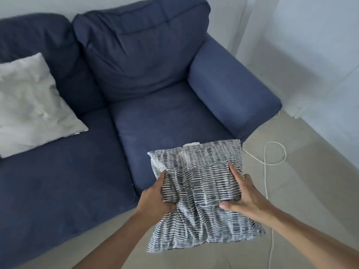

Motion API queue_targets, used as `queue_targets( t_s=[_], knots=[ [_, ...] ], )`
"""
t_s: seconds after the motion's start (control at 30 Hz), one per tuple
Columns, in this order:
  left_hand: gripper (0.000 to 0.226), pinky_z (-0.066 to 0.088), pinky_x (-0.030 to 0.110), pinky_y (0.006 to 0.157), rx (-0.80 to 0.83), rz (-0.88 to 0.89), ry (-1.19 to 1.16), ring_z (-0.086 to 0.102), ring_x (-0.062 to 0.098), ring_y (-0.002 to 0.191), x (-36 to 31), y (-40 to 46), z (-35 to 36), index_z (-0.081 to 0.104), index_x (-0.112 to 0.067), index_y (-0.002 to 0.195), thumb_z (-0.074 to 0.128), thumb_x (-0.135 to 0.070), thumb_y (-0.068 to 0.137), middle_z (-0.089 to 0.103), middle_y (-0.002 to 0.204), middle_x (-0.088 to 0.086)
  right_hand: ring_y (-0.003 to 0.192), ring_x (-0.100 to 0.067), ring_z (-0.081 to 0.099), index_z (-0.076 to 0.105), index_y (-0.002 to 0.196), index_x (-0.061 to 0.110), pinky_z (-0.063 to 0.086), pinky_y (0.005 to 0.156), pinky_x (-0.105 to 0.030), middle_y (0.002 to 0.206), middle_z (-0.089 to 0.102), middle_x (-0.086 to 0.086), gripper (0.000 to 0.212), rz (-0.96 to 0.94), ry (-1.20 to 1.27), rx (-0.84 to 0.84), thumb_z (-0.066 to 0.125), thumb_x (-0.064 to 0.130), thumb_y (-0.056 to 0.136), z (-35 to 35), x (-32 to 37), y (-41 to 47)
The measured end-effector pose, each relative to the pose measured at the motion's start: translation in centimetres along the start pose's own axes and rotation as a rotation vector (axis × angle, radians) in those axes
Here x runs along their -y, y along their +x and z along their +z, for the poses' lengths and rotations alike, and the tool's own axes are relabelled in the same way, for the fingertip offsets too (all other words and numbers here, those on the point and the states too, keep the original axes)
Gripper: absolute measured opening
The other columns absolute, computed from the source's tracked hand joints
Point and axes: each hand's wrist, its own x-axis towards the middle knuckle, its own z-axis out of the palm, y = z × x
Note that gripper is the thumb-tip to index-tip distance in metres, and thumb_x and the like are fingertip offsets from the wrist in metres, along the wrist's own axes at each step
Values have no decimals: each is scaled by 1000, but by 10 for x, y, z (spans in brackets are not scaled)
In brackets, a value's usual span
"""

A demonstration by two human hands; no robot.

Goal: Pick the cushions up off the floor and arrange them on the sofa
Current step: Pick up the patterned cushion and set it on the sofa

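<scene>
A grey-and-white striped cushion (202, 183) is held in the air in front of the sofa's right seat, its far edge over the seat's front. My left hand (155, 197) grips its left side and my right hand (244, 193) grips its right side, fingers pressed into the fabric. The dark blue sofa (167, 121) fills the upper left of the view. A plain white cushion (31, 107) leans against the backrest on the left seat.
The sofa's right armrest (233, 90) stands just beyond the held cushion. A white cable (272, 158) loops across the pale floor to the right of the sofa. White walls and a sheer curtain (258, 35) rise behind.
</scene>
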Motion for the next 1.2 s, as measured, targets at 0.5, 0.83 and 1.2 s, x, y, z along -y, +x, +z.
queue_targets(
  t_s=[0.5, 0.83, 1.2],
  knots=[
    [120, 48, 5, 67, -294, 100, -20, 68, -5, 83, -57, 134, -195, 15, -34, 171, 93, -21, 80, 75, 95, -12, 155, -32, 39, -27, 135, 88, 41, 123, -50, 171, 12, 0, 139, -280, -83, -64, 95, 49, 81, -116, 173, 206],
    [120, 47, 0, 81, -440, 152, -107, 68, -10, 92, -16, 281, -284, 12, -38, 170, 92, -20, 83, 72, 104, -25, 152, -33, 38, -24, 155, 73, 41, 124, -58, 159, 22, -1, 141, -328, -66, -208, 91, 25, 89, -101, 250, 386],
    [123, 50, 28, 89, -530, 116, -31, 62, 12, 102, 52, 406, -301, -11, -43, 168, 81, -10, 93, 65, 131, -3, 145, -36, 37, -30, 147, 75, 44, 121, -58, 151, 26, -9, 141, -230, -144, -321, 87, 17, 93, -60, 265, 517]
  ],
)
